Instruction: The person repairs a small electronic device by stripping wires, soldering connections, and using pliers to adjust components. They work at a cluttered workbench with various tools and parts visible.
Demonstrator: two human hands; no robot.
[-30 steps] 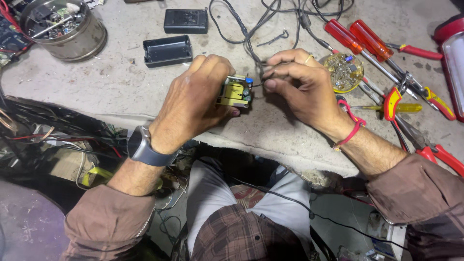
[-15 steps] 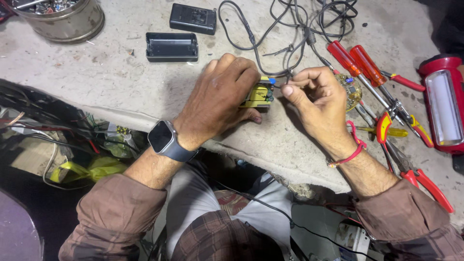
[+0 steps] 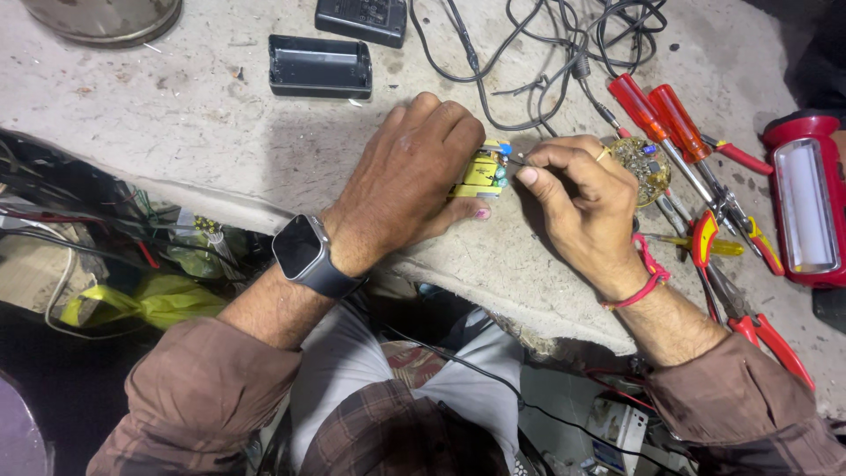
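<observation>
Right now I'm resting on the counter [image 3: 176, 132], my left hand [image 3: 414, 172] clamped around the small yellow transformer board [image 3: 480, 174], just left of the round circuit board [image 3: 641, 167]. My right hand [image 3: 577, 198] is pinching a thin wire [image 3: 514, 159] against it; I judge it could slip or snap.

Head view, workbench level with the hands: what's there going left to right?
Smartwatch → left hand → small yellow component → right hand → round circuit board → red-handled screwdrivers → red lamp.
</observation>
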